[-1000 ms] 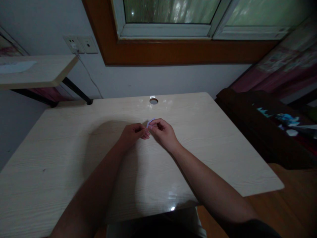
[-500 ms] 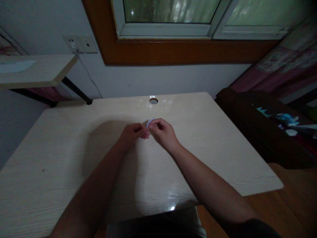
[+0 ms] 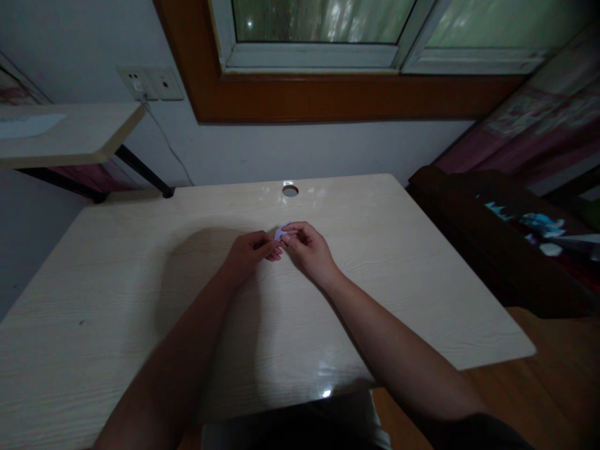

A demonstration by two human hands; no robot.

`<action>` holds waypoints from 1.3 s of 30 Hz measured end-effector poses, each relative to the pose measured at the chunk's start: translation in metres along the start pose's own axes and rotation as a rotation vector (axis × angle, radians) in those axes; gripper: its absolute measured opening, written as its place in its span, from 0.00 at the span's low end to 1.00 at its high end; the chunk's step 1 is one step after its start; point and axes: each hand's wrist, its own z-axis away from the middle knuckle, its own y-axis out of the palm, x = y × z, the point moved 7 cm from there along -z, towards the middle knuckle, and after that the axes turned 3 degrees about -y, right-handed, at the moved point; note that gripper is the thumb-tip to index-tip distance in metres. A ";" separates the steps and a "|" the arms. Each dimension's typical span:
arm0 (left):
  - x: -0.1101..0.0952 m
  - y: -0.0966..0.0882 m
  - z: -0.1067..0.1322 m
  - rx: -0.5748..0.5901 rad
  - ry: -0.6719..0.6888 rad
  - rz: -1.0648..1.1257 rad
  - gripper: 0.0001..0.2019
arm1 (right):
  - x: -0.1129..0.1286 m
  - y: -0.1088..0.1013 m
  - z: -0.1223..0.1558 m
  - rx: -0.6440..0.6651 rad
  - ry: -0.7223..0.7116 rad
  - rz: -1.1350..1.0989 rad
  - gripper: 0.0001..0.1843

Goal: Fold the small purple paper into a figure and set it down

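Note:
Between my two hands is a small pale purple piece of paper [image 3: 280, 233], mostly covered by fingers. My right hand [image 3: 305, 242] pinches it from the right, thumb and fingertips closed on its edge. From the left, my left hand [image 3: 253, 251] closes its thumb and forefinger at the paper's lower left corner, with the other fingers curled beneath. Both hands are held just over the middle of the pale wooden desk [image 3: 375, 281]. How the paper is folded cannot be made out.
A round cable hole [image 3: 290, 191] sits near the desk's back edge. At the left a raised shelf [image 3: 70, 140] stands on black legs [image 3: 145, 172]. A white cord [image 3: 164, 134] hangs from the wall socket [image 3: 150, 83]. Dark furniture [image 3: 492, 244] with assorted items is at the right.
The paper has turned slightly between my fingers, and more of its purple face shows. Both hands stay in almost the same place.

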 end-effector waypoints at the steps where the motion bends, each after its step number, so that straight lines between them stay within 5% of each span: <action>1: 0.000 0.000 0.000 -0.003 0.001 0.005 0.16 | 0.000 0.000 0.000 -0.004 0.003 -0.009 0.14; 39: 0.001 0.002 0.000 0.003 0.040 -0.121 0.16 | 0.002 0.001 -0.001 0.000 -0.013 -0.049 0.12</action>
